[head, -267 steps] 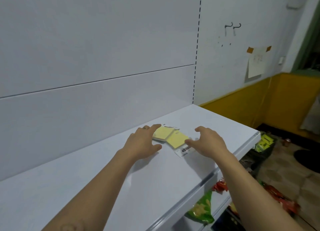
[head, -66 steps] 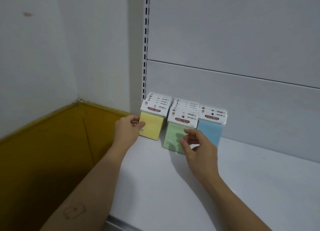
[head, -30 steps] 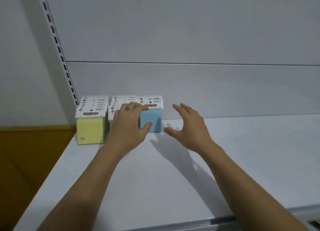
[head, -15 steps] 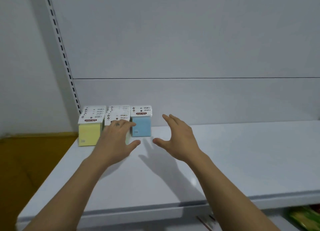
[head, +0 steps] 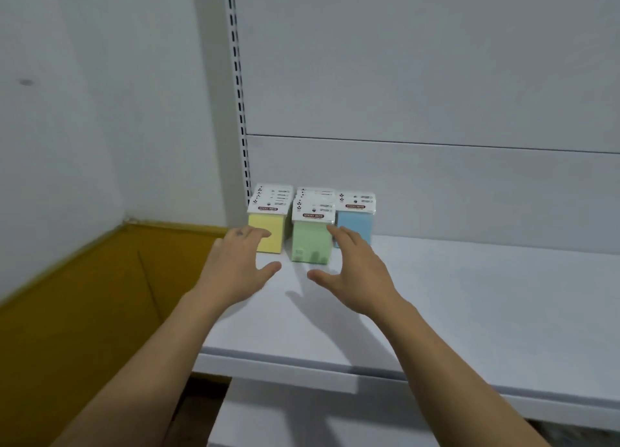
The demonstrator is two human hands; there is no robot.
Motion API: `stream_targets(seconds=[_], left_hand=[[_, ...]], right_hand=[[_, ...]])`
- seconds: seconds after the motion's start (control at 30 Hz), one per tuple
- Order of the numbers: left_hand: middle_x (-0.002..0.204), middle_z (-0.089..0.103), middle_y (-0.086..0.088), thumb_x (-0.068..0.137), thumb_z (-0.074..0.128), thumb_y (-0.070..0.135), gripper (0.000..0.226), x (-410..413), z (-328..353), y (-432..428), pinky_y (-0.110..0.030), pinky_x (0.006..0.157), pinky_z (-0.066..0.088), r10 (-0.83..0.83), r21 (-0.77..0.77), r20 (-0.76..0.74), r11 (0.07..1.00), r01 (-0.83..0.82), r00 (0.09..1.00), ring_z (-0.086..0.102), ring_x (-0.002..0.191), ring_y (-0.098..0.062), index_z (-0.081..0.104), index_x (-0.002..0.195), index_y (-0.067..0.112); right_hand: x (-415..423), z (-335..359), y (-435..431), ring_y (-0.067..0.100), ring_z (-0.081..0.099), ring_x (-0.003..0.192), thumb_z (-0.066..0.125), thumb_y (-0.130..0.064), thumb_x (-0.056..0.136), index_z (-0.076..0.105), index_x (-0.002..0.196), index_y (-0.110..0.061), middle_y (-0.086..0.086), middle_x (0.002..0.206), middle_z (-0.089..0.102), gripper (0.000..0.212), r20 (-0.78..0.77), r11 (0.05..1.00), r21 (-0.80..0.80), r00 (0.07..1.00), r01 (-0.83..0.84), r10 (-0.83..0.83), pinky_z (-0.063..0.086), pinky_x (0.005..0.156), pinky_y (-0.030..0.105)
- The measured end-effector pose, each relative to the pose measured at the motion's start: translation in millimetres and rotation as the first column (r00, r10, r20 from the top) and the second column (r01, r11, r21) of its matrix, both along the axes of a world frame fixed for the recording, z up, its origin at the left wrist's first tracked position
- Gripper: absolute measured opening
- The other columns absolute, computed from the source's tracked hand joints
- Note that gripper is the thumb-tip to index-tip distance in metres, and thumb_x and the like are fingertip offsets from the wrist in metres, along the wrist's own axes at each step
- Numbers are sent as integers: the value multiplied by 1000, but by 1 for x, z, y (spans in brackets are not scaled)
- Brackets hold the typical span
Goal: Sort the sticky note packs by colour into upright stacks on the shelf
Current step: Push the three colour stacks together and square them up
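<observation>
The left hand (head: 235, 269) is off the top of the green stack (head: 310, 242), which it covered a second ago, and now hovers with fingers spread further left, its fingertips in front of the yellow stack (head: 268, 237). The right hand (head: 355, 275), earlier off to the right of the blue stack (head: 356, 227), has come in, its fingertips at the gap between green and blue. The green front now shows in full

You work in soft, even, rather dim light; your right hand (head: 355, 275) throws a faint shadow onto the shelf (head: 469, 295). The wide lens bends the slotted rail (head: 239, 87), and the whole picture is slightly soft.
</observation>
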State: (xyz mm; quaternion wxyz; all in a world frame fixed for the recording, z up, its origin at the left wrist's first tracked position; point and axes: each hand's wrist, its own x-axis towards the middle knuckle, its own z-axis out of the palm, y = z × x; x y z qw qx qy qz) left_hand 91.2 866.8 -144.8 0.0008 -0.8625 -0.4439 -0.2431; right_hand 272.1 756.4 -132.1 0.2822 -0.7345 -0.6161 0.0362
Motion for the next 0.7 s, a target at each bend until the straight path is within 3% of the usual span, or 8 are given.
stream_targets(seconds=[0.13, 0.27, 0.47, 0.7], left_hand=[[140, 46, 5, 83, 60, 53, 62, -16, -11, 48, -37, 103, 34, 21, -95, 37, 995, -17, 999, 37, 129, -18, 41, 136, 26], [138, 47, 3, 77, 71, 47, 73, -22, -21, 97, -36, 103, 39, -6, -280, 202, 958, 64, 979, 41, 127, -16, 39, 138, 25], [151, 36, 7, 68, 81, 41, 99, -13, -30, 150, -41, 110, 36, -187, -479, 253, 828, 291, 949, 34, 138, -15, 23, 147, 30], [142, 47, 8, 65, 83, 40, 96, -3, -39, 191, -33, 105, 39, -244, -527, 283, 768, 363, 927, 45, 128, -12, 31, 145, 28]], right_hand=[[-38, -5, 55, 15, 38, 134, 65, -46, 84, 22, 150, -23, -5, 152, 30, 83, -48, 1000, -19, 999, -19, 19, 36, 104, 30], [-71, -20, 107, 20, 43, 129, 60, -42, 88, 21, 149, -16, 3, 145, 36, 77, -93, 998, -57, 995, 11, -17, 37, 100, 31], [-86, -43, 151, 31, 41, 130, 51, -22, 93, -2, 151, -5, 14, 151, 23, 80, -136, 969, -220, 980, 112, -144, 40, 101, 37], [-94, -36, 175, 30, 48, 123, 50, -7, 91, -16, 149, -2, 14, 151, 23, 87, 39, 917, -209, 940, 339, -338, 43, 94, 37]])
